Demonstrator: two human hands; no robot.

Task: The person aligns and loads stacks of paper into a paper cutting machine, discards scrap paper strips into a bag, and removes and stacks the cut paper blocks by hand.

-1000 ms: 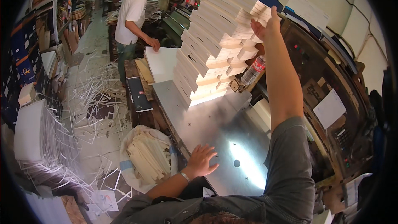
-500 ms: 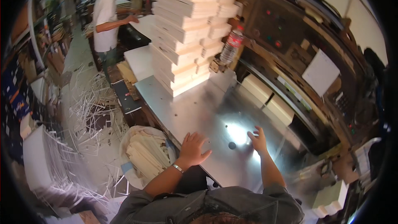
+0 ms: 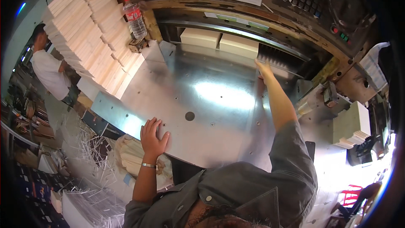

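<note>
My left hand (image 3: pixel 154 138), with a metal band at its wrist, is at the near left edge of the metal table (image 3: pixel 202 137). Its fingers are stretched out and the thumb is apart; it holds nothing. Across the table reaches my right arm. My right hand (image 3: pixel 264 69) is at the right end of two pale paper blocks (image 3: pixel 239 46), which lie side by side in the slot of a paper cutting machine (image 3: pixel 185 6). Its fingers extend along the right block's near corner; whether they press on it I cannot tell.
Tall stacks of cut paper (image 3: pixel 90 33) stand at the table's back left, beside a red-labelled plastic bottle (image 3: pixel 136 21). More paper blocks (image 3: pixel 351 124) sit at the right. A person (image 3: pixel 50 71) stands beyond the stacks. Paper strips (image 3: pixel 90 143) litter the floor; a sack (image 3: pixel 130 154) of offcuts is below.
The view has turned to the right. My right hand has gone from above the table's middle to the paper blocks in the machine. My left hand has come to the table's edge.
</note>
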